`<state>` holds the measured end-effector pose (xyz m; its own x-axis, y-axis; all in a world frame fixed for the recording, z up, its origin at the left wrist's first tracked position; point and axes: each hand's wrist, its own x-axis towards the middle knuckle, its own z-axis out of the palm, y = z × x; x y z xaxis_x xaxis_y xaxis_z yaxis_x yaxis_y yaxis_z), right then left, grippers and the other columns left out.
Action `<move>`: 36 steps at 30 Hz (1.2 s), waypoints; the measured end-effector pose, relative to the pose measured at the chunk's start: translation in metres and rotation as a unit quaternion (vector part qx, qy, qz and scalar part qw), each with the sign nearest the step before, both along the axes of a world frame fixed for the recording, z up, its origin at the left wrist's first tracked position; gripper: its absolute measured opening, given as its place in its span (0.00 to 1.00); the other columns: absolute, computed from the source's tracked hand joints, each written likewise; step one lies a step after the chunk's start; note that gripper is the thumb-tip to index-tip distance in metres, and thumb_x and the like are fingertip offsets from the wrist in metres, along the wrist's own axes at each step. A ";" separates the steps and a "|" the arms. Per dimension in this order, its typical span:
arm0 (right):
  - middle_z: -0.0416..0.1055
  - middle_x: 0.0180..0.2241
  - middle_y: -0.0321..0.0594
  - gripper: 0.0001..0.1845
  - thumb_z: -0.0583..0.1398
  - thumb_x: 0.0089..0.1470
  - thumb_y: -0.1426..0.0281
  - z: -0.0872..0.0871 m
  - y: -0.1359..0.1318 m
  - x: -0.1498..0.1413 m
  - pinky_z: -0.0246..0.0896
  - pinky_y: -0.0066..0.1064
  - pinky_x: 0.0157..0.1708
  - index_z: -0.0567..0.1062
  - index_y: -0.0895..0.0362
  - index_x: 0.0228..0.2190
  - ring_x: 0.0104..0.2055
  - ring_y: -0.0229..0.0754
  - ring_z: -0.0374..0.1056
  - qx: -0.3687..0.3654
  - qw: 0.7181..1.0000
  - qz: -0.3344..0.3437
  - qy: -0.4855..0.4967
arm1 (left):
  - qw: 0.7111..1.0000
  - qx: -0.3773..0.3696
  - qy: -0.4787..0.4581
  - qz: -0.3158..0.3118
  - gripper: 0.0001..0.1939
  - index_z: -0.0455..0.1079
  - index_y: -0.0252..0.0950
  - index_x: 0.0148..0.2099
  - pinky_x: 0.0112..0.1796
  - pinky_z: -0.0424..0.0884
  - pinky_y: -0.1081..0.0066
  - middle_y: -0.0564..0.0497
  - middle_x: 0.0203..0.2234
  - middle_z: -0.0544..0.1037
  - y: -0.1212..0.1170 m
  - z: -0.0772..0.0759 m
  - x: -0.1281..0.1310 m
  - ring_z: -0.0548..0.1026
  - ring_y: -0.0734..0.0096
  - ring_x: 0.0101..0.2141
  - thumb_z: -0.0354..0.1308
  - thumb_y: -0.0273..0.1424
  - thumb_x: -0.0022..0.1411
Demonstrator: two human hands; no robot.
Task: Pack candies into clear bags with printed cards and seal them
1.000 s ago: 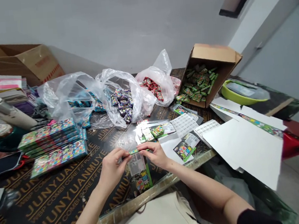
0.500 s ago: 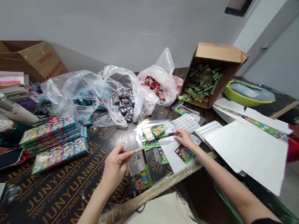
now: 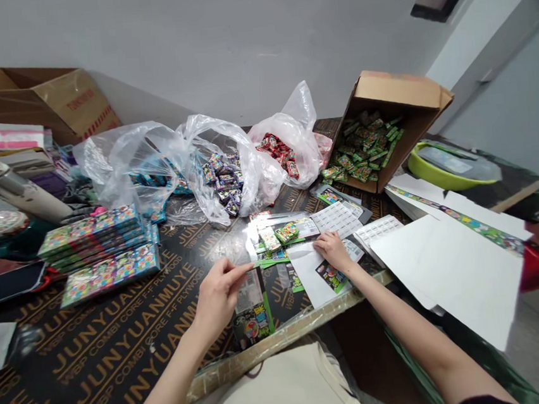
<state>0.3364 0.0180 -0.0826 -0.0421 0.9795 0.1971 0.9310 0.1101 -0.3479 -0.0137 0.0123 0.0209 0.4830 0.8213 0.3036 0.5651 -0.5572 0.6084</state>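
My left hand (image 3: 220, 294) is closed, thumb and forefinger pinched together at the top edge of a flat black-and-green printed packet (image 3: 254, 314). Whatever sits in the pinch is too small to make out. The packet lies at the table's front edge, partly covered by the hand. My right hand (image 3: 334, 251) rests with fingers spread on a white sheet (image 3: 307, 274), beside a second printed packet (image 3: 332, 276). Between and beyond the hands, small green wrapped packs (image 3: 286, 233) lie on more printed packets.
Clear plastic bags hold blue, purple (image 3: 227, 180) and red packs (image 3: 278, 152). A tipped carton (image 3: 402, 91) contains green packs. Stacked colourful boxes (image 3: 109, 274) stand left; white cardboard (image 3: 451, 261) and a green basin (image 3: 438, 170) are right. Labelled sheets (image 3: 337, 220) lie behind my right hand.
My left hand has shifted right and slightly up, its fingers drawing into a tighter pinch above the packet. My right hand stays in nearly the same place on the white sheet.
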 end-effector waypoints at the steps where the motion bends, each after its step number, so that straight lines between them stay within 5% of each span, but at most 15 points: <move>1: 0.70 0.31 0.43 0.10 0.53 0.53 0.72 -0.001 -0.002 -0.001 0.48 0.34 0.41 0.74 0.56 0.26 0.38 0.44 0.61 0.000 1.000 0.001 0.004 | 1.000 0.005 0.001 -0.002 0.15 0.71 0.41 0.46 0.29 0.62 0.74 0.52 0.26 0.63 0.000 -0.001 0.000 0.65 0.73 0.28 0.46 0.27 0.62; 6: 0.68 0.25 0.40 0.10 0.49 0.53 0.71 0.004 -0.004 -0.004 0.53 0.31 0.30 0.70 0.57 0.30 0.28 0.42 0.63 0.001 0.998 -0.030 0.046 | 0.999 0.034 0.003 0.010 0.16 0.72 0.44 0.45 0.29 0.62 0.74 0.51 0.27 0.64 -0.002 -0.005 -0.001 0.65 0.72 0.29 0.47 0.25 0.60; 10: 0.68 0.27 0.39 0.10 0.49 0.53 0.65 0.041 0.000 -0.029 0.55 0.31 0.29 0.67 0.56 0.31 0.26 0.40 0.62 0.016 0.986 -0.066 0.155 | 0.999 0.028 -0.026 0.032 0.14 0.73 0.41 0.43 0.29 0.62 0.74 0.51 0.26 0.66 -0.006 -0.007 0.000 0.67 0.73 0.29 0.50 0.25 0.59; 15: 0.69 0.38 0.40 0.12 0.57 0.50 0.59 0.111 0.002 -0.112 0.57 0.32 0.40 0.67 0.56 0.28 0.41 0.41 0.64 -0.067 0.893 0.077 0.438 | 0.984 -0.013 -0.151 0.094 0.02 0.70 0.34 0.30 0.33 0.66 0.71 0.50 0.26 0.74 -0.013 -0.002 -0.002 0.71 0.71 0.30 0.58 0.27 0.53; 18: 0.70 0.38 0.41 0.13 0.60 0.46 0.59 0.134 0.006 -0.155 0.55 0.33 0.44 0.68 0.57 0.24 0.47 0.43 0.63 -0.169 0.836 0.163 0.497 | 0.978 -0.035 -0.187 0.081 0.01 0.69 0.34 0.28 0.36 0.67 0.69 0.49 0.28 0.75 -0.014 0.001 -0.005 0.73 0.69 0.32 0.59 0.26 0.52; 25: 0.70 0.32 0.39 0.16 0.63 0.42 0.58 0.125 0.017 -0.187 0.56 0.31 0.39 0.70 0.59 0.24 0.37 0.40 0.65 -0.276 0.799 0.225 0.485 | 0.940 -0.159 -0.282 0.109 0.03 0.69 0.33 0.25 0.32 0.71 0.70 0.48 0.26 0.76 -0.010 -0.005 -0.012 0.75 0.69 0.30 0.62 0.25 0.46; 36: 0.67 0.23 0.33 0.16 0.63 0.42 0.58 0.117 0.013 -0.189 0.54 0.27 0.29 0.69 0.58 0.23 0.27 0.35 0.61 -0.270 0.799 0.200 0.498 | 0.964 -0.103 -0.226 0.099 0.06 0.68 0.33 0.25 0.30 0.70 0.71 0.48 0.26 0.76 -0.015 0.004 -0.011 0.74 0.70 0.29 0.57 0.29 0.52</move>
<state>0.1472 0.0312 0.0348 -0.4583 0.8807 -0.1197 0.0901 -0.0879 -0.9920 -0.0245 -0.0027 0.0245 0.1679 0.9492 0.2663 0.2987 -0.3064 0.9038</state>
